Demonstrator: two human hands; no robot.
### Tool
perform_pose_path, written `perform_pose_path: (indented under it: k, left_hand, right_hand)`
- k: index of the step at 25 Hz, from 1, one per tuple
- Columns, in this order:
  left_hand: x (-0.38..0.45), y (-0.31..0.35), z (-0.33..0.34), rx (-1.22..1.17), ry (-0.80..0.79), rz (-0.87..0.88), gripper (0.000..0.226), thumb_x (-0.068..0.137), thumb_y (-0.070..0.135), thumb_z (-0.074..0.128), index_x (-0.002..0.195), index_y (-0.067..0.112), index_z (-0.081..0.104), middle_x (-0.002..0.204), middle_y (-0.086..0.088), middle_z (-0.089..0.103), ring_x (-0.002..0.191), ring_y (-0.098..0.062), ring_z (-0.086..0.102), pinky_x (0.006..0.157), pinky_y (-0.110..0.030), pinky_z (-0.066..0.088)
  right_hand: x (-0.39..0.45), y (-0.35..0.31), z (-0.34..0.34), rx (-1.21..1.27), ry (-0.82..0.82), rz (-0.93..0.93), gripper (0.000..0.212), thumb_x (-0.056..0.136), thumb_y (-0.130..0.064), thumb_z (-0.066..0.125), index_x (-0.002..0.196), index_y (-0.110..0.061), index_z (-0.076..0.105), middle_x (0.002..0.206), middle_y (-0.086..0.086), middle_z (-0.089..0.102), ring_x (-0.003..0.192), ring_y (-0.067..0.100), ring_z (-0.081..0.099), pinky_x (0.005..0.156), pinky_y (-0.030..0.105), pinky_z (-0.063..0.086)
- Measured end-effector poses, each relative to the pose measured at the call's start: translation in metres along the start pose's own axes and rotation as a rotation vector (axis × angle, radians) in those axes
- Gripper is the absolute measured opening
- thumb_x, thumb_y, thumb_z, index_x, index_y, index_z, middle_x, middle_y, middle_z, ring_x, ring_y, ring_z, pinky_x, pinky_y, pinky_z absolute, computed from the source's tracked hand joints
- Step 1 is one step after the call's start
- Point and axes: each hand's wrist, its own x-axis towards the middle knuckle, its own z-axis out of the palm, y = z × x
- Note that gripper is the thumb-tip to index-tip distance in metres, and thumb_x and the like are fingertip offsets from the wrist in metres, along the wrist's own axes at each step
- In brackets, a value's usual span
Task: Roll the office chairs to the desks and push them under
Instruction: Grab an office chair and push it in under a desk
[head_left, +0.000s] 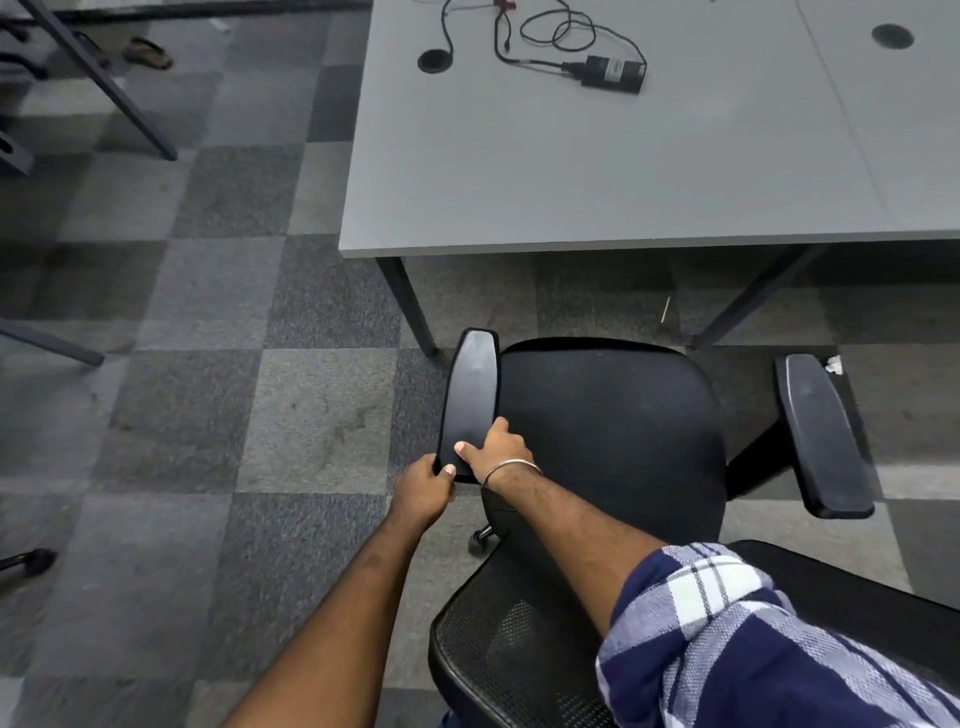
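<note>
Both of my hands hold the near end of the chair's left armrest. My left hand grips the rear tip from outside, thumb on top. My right hand reaches across the seat side, thumb pressed on the pad and fingers curled round its inner edge. The grip is therefore clamped on this armrest by both hands; neither is free.

The office chair stands on the carpet floor, facing the worktop. Its seat front lies near the worktop's front edge but is not under it. The right armrest is untouched. The mesh backrest lies nearest to me.

Judged step: the chair is at the desk and the push under is not yet done. The next move calls for a straight forward push, keeping the seat between the two desk legs. The armrest may foul the worktop edge; whether it clears cannot be told.

Containers: none is visible. A power adapter with cables lies loose on the worktop.
</note>
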Motion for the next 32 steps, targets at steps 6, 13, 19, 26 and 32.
perform_pose_path:
  k: [6, 13, 19, 26, 32]
  left_hand:
    - [-0.015, 0.012, -0.003, 0.042, 0.05, 0.086, 0.054, 0.095, 0.036, 0.073, 0.139, 0.014, 0.053, 0.132, -0.007, 0.067, 0.121, -0.032, 0.063, 0.099, -0.043, 0.052]
    - [0.017, 0.058, 0.009, 0.214, 0.092, 0.071, 0.113, 0.082, 0.047, 0.084, 0.163, 0.012, 0.013, 0.155, -0.023, 0.046, 0.137, -0.043, 0.05, 0.111, -0.053, 0.044]
    - [0.03, 0.083, 0.025, 0.499, 0.158, -0.032, 0.125, 0.088, 0.06, 0.073, 0.164, 0.017, -0.017, 0.156, -0.031, 0.041, 0.138, -0.051, 0.046, 0.113, -0.054, 0.04]
    - [0.02, 0.088, 0.053, 0.519, 0.265, -0.08, 0.115, 0.097, 0.06, 0.058, 0.16, 0.008, -0.023, 0.154, -0.04, 0.036, 0.134, -0.056, 0.047, 0.11, -0.058, 0.042]
    - [0.013, 0.087, 0.055, 0.544, 0.271, -0.072, 0.115, 0.097, 0.06, 0.057, 0.16, 0.006, -0.022, 0.153, -0.04, 0.037, 0.133, -0.056, 0.047, 0.109, -0.059, 0.043]
  right_hand:
    - [-0.002, 0.086, -0.138, -0.279, 0.157, -0.095, 0.065, 0.091, -0.05, 0.067, 0.144, -0.016, 0.05, 0.143, 0.016, 0.054, 0.132, 0.036, 0.053, 0.107, 0.044, 0.047]
    - [-0.011, 0.271, -0.298, -0.501, 0.366, 0.277, 0.111, 0.081, -0.057, 0.079, 0.162, -0.043, 0.005, 0.161, 0.015, 0.018, 0.147, 0.041, 0.027, 0.113, 0.059, 0.039]
    - [0.008, 0.319, -0.298, -0.365, 0.191, 0.217, 0.122, 0.08, -0.063, 0.076, 0.151, -0.06, -0.023, 0.142, 0.03, 0.04, 0.124, 0.051, 0.054, 0.105, 0.05, 0.046]
    - [0.023, 0.331, -0.294, -0.332, 0.275, 0.168, 0.122, 0.08, -0.068, 0.072, 0.15, -0.056, -0.028, 0.126, 0.028, 0.052, 0.11, 0.047, 0.061, 0.093, 0.048, 0.051]
    - [0.028, 0.328, -0.294, -0.328, 0.279, 0.174, 0.12, 0.084, -0.066, 0.07, 0.152, -0.053, -0.028, 0.128, 0.026, 0.047, 0.111, 0.046, 0.06, 0.093, 0.049, 0.051]
